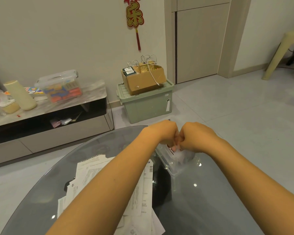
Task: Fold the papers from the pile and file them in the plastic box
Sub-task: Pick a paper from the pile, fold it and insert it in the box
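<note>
Both my forearms reach forward over the round dark glass table (pixel 202 209), fists meeting knuckle to knuckle. My left hand (pixel 165 132) and right hand (pixel 196 135) have their fingers curled down, pinching a small white folded paper (pixel 181 156) just above the clear plastic box (pixel 172 167); the paper is mostly hidden and blurred. The loose pile of white printed papers (pixel 143 192) lies under my left forearm, beside the box.

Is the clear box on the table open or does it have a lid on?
Open. The box shows no lid, and both hands reach down into its top with something white.
</note>
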The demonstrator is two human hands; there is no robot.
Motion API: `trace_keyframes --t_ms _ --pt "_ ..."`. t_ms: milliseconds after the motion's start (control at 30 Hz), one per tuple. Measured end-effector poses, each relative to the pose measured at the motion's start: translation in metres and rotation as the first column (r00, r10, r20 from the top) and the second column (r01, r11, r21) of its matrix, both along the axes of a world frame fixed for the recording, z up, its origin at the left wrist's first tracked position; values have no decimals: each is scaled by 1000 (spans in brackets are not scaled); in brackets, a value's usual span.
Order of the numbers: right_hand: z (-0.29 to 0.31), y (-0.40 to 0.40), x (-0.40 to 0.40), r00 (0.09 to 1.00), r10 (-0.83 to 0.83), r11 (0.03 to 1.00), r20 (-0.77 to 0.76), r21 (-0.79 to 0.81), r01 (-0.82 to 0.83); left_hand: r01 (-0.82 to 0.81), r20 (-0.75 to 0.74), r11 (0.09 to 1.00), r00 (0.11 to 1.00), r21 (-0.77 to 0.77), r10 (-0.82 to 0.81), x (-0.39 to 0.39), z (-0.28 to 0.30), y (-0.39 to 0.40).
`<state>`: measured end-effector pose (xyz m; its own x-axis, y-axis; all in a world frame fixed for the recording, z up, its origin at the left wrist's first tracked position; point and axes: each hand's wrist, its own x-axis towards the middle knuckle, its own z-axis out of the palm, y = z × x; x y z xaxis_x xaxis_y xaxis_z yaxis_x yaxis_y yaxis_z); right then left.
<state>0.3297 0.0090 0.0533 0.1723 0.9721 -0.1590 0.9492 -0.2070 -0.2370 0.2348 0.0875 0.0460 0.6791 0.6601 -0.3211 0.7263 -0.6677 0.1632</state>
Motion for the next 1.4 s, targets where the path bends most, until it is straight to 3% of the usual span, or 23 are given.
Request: trace_keyframes --t_ms 167,367,500,834,1101,1401 --pt "1 -11 3 993 -4 995 -116 95 15 -34 80 996 996 84 27 -13 8 -7" --pt "3 -46 -16 966 120 945 -228 325 -40 -150 270 966 959 211 90 -57 33 -59" --pt "0 -73 -35 938 199 923 -284 376 -82 -213 271 957 950 195 157 -96 34 -111" --pt "-47 -138 -90 870 392 915 -300 224 -335 -394 242 919 893 18 378 -177 -14 -215" --pt "-71 -150 -100 843 441 898 -308 136 -419 -288 206 956 934 -59 293 -208 -48 -233" --pt "-85 -143 -98 824 559 829 -93 51 -556 -203 38 939 974 -278 222 -216 -46 -236"
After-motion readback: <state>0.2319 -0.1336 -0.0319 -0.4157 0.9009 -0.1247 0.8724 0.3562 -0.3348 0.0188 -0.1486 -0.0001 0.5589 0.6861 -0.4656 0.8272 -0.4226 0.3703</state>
